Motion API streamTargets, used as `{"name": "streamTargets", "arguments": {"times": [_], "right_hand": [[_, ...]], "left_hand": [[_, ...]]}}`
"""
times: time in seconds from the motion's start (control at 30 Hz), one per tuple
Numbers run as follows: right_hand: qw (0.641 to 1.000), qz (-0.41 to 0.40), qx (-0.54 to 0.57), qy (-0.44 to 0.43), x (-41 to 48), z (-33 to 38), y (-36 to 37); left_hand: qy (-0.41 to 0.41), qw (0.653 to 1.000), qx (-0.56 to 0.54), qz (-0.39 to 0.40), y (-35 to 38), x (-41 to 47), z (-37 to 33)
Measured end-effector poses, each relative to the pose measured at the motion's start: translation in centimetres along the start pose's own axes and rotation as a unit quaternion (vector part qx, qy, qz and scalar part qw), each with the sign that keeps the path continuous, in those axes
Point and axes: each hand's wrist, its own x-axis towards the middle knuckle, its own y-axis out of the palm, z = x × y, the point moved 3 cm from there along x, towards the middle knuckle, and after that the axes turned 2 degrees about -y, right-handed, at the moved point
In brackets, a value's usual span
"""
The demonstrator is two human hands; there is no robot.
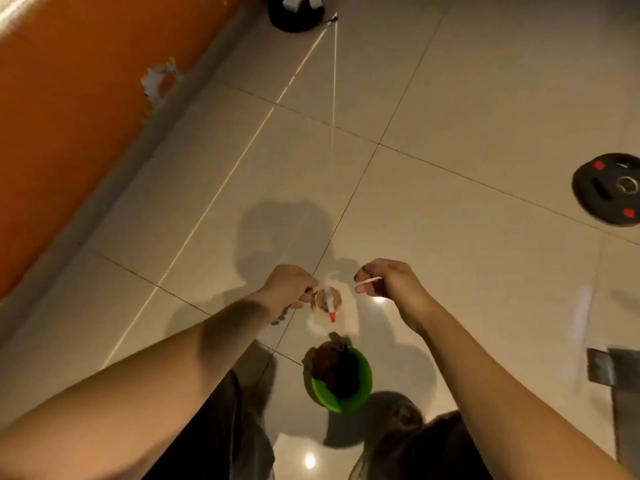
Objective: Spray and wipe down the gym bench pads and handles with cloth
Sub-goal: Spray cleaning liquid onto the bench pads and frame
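Note:
I look straight down at a tiled floor. A spray bottle [331,301] with a white head and a red nozzle tip shows from above between my hands. My left hand [291,285] has its fingers closed against the bottle's left side and seems to grip it. My right hand [384,282] is just right of the bottle, pinching a thin white strip [367,280]; what the strip is cannot be told. Nearer to me a green bowl [360,396] on the floor holds a dark brown cloth [334,367]. No bench pad or handle is in view.
An orange wall [69,133] with a grey skirting runs along the left. A black weight plate [609,188] lies at the right, a black round base [296,13] at the top. Thin white cords [334,81] cross the floor. A grey object [620,372] sits at the right edge.

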Motion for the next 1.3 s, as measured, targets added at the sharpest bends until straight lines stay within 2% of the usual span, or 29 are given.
{"name": "streamTargets", "arguments": {"times": [0.17,0.33,0.47,0.57,0.67,0.9,1.3], "right_hand": [[0.997,-0.024,0.010,0.069,8.4,-9.2,1.4],[0.997,-0.031,0.004,0.070,14.3,-14.7,2.8],[0.999,-0.013,-0.012,0.048,16.1,-15.9,4.3],[0.999,0.004,-0.033,0.038,16.1,-15.9,5.0],[0.999,0.025,-0.032,0.020,15.0,-14.5,5.1],[0.997,-0.019,0.006,-0.079,7.7,-5.9,1.5],[0.984,-0.085,0.021,-0.154,-22.0,18.9,-5.3]], "left_hand": [[0.015,0.999,0.032,0.012,4.9,8.6,3.7],[0.033,0.981,0.189,-0.018,7.3,15.7,6.3],[0.069,0.961,0.263,-0.042,6.8,17.4,5.7],[0.120,0.923,0.349,-0.109,5.1,17.3,4.4],[0.163,0.913,0.361,-0.098,3.3,16.0,2.6],[0.253,0.893,0.369,-0.046,-0.2,5.8,-6.5],[0.397,0.814,0.423,0.020,-3.4,-28.2,-25.8]]}}
